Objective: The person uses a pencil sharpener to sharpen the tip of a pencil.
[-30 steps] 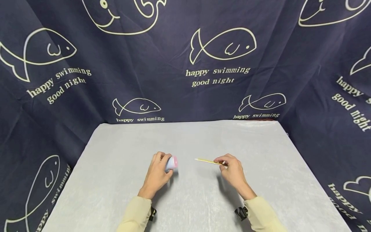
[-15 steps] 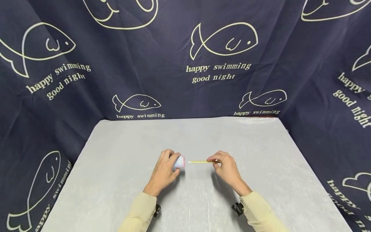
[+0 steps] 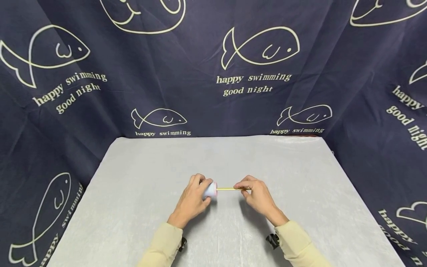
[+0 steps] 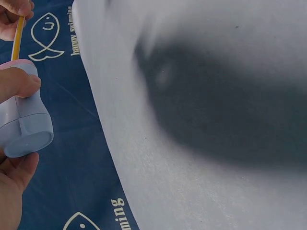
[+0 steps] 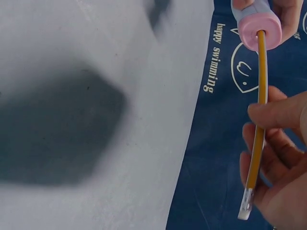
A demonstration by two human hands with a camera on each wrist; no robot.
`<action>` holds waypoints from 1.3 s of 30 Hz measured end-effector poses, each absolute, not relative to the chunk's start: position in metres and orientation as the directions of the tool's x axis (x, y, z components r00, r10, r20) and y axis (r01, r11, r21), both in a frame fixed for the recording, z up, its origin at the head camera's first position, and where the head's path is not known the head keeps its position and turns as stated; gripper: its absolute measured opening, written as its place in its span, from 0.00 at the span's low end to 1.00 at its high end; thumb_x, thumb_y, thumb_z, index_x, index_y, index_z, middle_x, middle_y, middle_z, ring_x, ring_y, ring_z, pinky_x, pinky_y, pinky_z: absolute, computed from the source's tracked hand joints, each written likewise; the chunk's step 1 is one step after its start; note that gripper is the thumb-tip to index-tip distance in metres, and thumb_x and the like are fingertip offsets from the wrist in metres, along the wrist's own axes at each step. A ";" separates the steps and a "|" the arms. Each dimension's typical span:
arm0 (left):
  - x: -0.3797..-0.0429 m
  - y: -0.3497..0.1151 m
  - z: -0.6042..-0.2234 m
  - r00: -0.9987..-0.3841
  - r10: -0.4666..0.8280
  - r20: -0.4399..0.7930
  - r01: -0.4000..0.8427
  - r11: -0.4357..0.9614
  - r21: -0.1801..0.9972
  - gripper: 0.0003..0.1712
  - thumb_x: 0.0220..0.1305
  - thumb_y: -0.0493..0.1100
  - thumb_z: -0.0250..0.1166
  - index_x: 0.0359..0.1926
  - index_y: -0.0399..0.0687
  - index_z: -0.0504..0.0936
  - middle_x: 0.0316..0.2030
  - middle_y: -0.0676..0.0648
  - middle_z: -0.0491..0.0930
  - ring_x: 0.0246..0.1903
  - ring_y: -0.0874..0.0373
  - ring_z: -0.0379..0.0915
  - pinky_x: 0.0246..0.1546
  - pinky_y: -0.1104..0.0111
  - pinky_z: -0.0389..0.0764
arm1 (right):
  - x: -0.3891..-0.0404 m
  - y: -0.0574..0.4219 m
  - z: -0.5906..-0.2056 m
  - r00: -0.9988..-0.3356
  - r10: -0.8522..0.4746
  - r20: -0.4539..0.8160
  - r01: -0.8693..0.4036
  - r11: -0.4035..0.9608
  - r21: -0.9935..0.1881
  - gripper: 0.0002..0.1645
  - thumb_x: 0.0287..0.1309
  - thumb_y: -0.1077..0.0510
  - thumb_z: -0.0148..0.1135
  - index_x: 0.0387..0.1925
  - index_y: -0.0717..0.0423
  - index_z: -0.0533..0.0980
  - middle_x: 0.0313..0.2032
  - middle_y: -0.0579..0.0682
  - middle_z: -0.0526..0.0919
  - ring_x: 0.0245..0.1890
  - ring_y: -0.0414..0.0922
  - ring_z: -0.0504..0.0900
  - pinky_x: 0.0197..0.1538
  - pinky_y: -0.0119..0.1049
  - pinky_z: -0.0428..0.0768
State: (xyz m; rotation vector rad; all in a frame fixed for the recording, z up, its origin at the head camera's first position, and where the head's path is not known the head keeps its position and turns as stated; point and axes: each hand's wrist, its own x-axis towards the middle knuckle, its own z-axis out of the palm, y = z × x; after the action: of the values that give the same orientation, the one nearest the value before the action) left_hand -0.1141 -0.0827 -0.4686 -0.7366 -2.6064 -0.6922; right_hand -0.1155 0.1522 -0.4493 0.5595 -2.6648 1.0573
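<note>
My left hand point(image 3: 191, 202) grips a light blue pencil sharpener point(image 3: 208, 190) with a pink end, held sideways above the table. In the left wrist view, fingers and thumb wrap the sharpener's body point(image 4: 29, 103), and its rounded blue base faces the camera. A yellow pencil point(image 3: 226, 189) is pinched by my right hand point(image 3: 261, 196). Its tip is hidden inside the hole in the sharpener's pink face point(image 5: 249, 34), as the right wrist view shows. The pencil's white eraser point(image 5: 244, 212) sticks out past the right hand at the other end.
A grey-white cloth covers the table point(image 3: 160, 159), and both hands cast shadows on it. Dark blue curtains point(image 3: 200, 104) printed with fish outlines hang behind and on both sides. Black camera mounts point(image 3: 272, 241) sit at the cuffs.
Both hands have drawn together: the left moved right with the sharpener, the right moved left with the pencil. The gap between them closed, and the pencil's tip went into the sharpener's hole.
</note>
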 end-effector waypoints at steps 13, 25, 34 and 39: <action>-0.113 -0.080 -0.462 -0.800 0.415 0.434 0.575 0.737 0.356 0.30 0.41 0.36 0.77 0.49 0.47 0.80 0.43 0.47 0.71 0.42 0.54 0.67 0.41 0.65 0.77 | -0.117 0.158 -0.455 -0.757 -0.391 0.523 -0.639 0.611 -0.468 0.17 0.39 0.75 0.71 0.32 0.56 0.83 0.31 0.44 0.80 0.30 0.39 0.79 0.31 0.32 0.78; -0.113 -0.084 -0.456 -0.688 0.512 0.515 0.700 0.655 0.285 0.29 0.44 0.44 0.75 0.51 0.44 0.80 0.42 0.48 0.72 0.45 0.54 0.67 0.47 0.64 0.74 | -0.116 0.152 -0.464 -0.565 -0.437 0.699 -0.782 0.555 -0.285 0.04 0.48 0.65 0.70 0.29 0.58 0.82 0.30 0.46 0.80 0.29 0.40 0.77 0.34 0.27 0.74; -0.104 -0.082 -0.464 -0.593 0.571 0.567 0.742 0.662 0.110 0.31 0.42 0.45 0.77 0.50 0.44 0.78 0.42 0.46 0.73 0.46 0.51 0.68 0.48 0.62 0.73 | -0.112 0.150 -0.461 -0.823 -0.425 0.376 -0.556 0.467 -0.688 0.05 0.45 0.67 0.71 0.27 0.56 0.84 0.27 0.44 0.82 0.25 0.31 0.73 0.27 0.25 0.74; -0.101 -0.088 -0.469 -0.656 0.561 0.504 0.717 0.671 0.186 0.29 0.46 0.47 0.75 0.51 0.45 0.79 0.42 0.47 0.73 0.44 0.54 0.68 0.45 0.65 0.74 | -0.112 0.150 -0.460 -0.844 -0.473 0.253 -0.491 0.493 -0.718 0.04 0.49 0.62 0.69 0.30 0.54 0.83 0.27 0.43 0.81 0.25 0.31 0.72 0.28 0.27 0.73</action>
State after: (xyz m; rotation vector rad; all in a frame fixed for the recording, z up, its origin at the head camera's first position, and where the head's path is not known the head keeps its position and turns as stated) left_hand -0.1009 -0.0877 -0.4688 -0.9998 -2.4792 -0.5236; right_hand -0.1117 0.1502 -0.4596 0.8705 -2.6948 1.3082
